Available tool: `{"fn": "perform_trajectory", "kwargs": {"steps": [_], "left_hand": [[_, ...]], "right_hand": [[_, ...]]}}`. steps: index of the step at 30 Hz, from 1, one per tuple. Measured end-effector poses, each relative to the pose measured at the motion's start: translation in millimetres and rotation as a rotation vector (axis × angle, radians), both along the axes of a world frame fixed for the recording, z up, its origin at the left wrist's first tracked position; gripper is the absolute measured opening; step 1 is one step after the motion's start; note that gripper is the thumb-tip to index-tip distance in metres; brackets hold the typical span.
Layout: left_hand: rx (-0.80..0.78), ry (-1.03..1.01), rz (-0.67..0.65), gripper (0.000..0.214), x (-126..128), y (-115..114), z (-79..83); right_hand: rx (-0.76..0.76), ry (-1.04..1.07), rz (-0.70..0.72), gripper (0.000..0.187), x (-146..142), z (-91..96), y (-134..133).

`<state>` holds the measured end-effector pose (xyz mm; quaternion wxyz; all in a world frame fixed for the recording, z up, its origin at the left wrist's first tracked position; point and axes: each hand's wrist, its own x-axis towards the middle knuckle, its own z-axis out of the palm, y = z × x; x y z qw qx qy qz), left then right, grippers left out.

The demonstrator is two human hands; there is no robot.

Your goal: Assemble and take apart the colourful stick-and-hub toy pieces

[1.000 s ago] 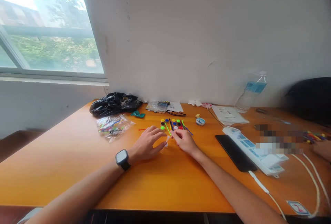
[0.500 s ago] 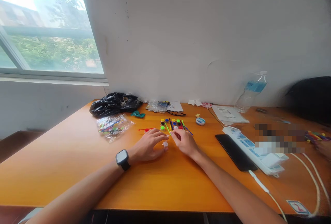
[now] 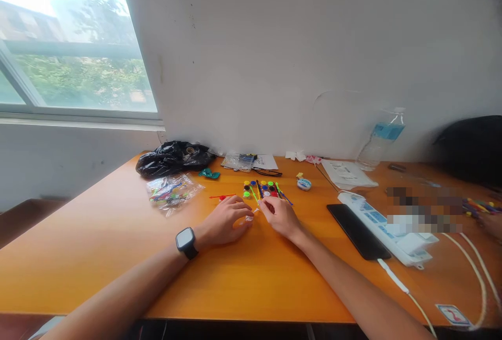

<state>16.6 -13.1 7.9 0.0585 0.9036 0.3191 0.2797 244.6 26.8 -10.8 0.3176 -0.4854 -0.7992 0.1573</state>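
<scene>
My left hand (image 3: 229,219), with a watch (image 3: 185,240) on its wrist, rests low over the table. Its thumb and fingers curl closed about a small white round plastic piece (image 3: 249,218), partly hidden by them. Facing it, my right hand (image 3: 282,217) pinches the end of a small white plastic stick (image 3: 257,210). Just beyond lie several coloured round pieces (image 3: 247,194) in rows, with thin plastic sticks such as a green one (image 3: 254,192) among them. A red stick (image 3: 219,196) lies by my left fingers.
Left of my hands are a clear bag of coloured pieces (image 3: 172,193) and a black plastic bag (image 3: 176,157). To the right lie a phone (image 3: 357,231), a power strip (image 3: 376,222) with cables, and a bottle (image 3: 380,144). Another person's hand (image 3: 492,222) shows at the right edge.
My left thumb and fingers have drawn together around the white round piece, which has moved slightly left. The right hand has barely moved.
</scene>
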Motion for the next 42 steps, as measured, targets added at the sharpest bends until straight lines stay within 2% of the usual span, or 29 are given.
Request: {"fn": "perform_trajectory", "kwargs": {"steps": [9, 15, 21, 26, 34, 42], "left_hand": [[0.063, 0.013, 0.212, 0.016, -10, 10, -7.7], [0.079, -0.028, 0.326, 0.010, -16, 16, -10.3], [0.088, -0.020, 0.452, 0.031, -18, 17, -13.3], [0.061, -0.009, 0.468, 0.027, -19, 19, -17.5], [0.007, 0.017, 0.506, 0.020, -20, 18, -7.3], [-0.060, 0.054, 0.576, 0.027, -24, 14, -1.0]], "right_hand": [[0.010, -0.028, 0.079, 0.029, 3, -9.2, 4], [-0.016, -0.062, 0.081, 0.027, 4, -12.8, 6], [-0.010, -0.113, 0.112, 0.023, 6, -11.0, 3], [-0.003, -0.095, 0.108, 0.017, 5, -8.5, 1], [-0.003, -0.063, 0.095, 0.011, 4, -7.5, 1], [0.007, -0.089, 0.149, 0.028, 7, -7.2, -1]]}}
